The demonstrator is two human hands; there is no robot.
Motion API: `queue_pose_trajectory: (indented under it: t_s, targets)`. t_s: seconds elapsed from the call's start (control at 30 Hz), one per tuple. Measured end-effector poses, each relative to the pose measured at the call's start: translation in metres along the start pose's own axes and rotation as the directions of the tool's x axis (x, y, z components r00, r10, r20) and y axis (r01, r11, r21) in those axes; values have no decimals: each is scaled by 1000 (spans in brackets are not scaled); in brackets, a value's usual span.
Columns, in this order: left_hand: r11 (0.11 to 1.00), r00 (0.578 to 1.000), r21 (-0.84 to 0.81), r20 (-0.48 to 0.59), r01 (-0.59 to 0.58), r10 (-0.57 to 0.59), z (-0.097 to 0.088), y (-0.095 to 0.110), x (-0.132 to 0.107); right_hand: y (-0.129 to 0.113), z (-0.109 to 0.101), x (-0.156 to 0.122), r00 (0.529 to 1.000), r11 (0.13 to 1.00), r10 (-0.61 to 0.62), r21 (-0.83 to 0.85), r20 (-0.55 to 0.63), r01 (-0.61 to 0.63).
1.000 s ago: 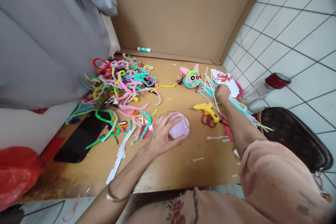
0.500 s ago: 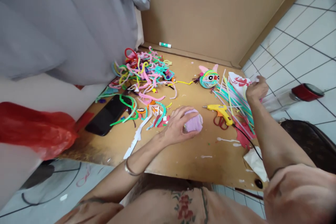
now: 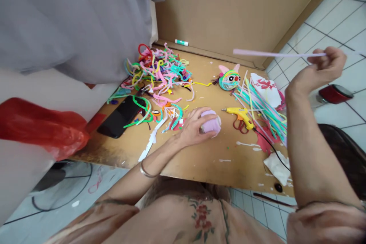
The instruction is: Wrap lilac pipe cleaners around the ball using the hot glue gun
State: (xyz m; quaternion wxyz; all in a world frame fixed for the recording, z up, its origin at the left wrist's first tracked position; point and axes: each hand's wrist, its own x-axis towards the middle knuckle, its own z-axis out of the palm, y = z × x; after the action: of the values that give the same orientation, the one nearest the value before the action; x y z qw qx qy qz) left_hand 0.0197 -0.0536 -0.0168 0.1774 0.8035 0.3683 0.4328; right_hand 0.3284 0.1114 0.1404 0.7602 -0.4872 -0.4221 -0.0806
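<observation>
Low over the table, my left hand (image 3: pixel 196 126) is wrapped round a rounded lilac piece (image 3: pixel 211 122) that looks covered in fuzzy strips. My right hand (image 3: pixel 326 66), raised at the right, pinches a long lilac pipe cleaner (image 3: pixel 268 53) that stretches out to the left. Below that hand lies a bundle of straight pipe cleaners (image 3: pixel 259 108) in green, pink and yellow. A yellow glue gun (image 3: pixel 240 115) rests right of the lilac piece, over red-handled scissors (image 3: pixel 241 126). Behind it sits a colourful ball-shaped animal head (image 3: pixel 229 80) with pink ears, eyes and a red nose.
A tangled heap of pipe cleaners (image 3: pixel 162 66) covers the back left. Nearby are a black phone (image 3: pixel 118 120), a white paper strip (image 3: pixel 151 143) and a glue stick (image 3: pixel 182 42). At the right lie white paper with a red design (image 3: pixel 267 88) and a crumpled tissue (image 3: pixel 277 166).
My right hand has risen and moved right from the pipe cleaner bundle, now with a lilac pipe cleaner held out. My left hand keeps its hold on the lilac piece.
</observation>
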Motion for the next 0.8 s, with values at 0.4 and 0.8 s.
queue_pose_trajectory:
  t_s: [0.4, 0.8]
  targets:
    - [988, 992, -88, -11, 127, -128, -10, 0, 3, -54, -66, -206, 840, 881, 322, 187, 435, -435]
    - [974, 982, -156, -61, 166, -177, -18, 0, 4, -77, -96, -247, 736, 925, -310, 371, 601, 87]
